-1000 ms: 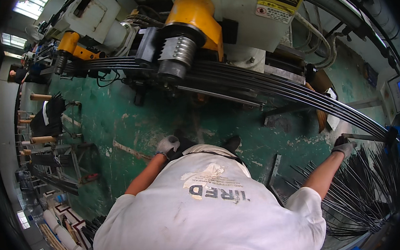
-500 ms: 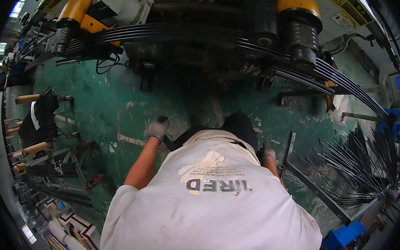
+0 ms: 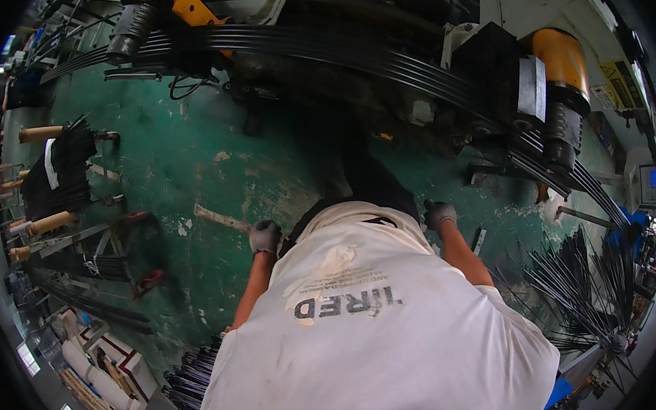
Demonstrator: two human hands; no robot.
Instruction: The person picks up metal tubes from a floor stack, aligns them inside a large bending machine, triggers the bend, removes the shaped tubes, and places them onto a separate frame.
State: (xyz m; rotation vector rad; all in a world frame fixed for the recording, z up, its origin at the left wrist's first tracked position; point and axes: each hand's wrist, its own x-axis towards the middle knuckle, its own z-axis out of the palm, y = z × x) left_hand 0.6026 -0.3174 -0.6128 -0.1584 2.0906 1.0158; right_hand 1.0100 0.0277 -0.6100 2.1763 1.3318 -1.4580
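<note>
My left hand hangs beside my left hip in a grey glove. Its fingers look curled in, and nothing shows in them. My right hand, gloved the same way, is held out a little from my right hip with its fingers curled; nothing shows in that one either. Neither hand touches a machine or a rod. Ahead of me a bundle of long dark metal rods arcs across the machine from left to right, well beyond both hands.
A yellow cylinder with a coil spring stands at the right of the machine. Dark strips lie on a rack at left. Thin rods fan out at right; another bundle lies behind me at left. Green floor spreads between.
My left hand has swung back towards my hip, and my right hand has come forward into fuller view. The yellow cylinder has shifted right in the picture; a rod bundle now shows at lower left.
</note>
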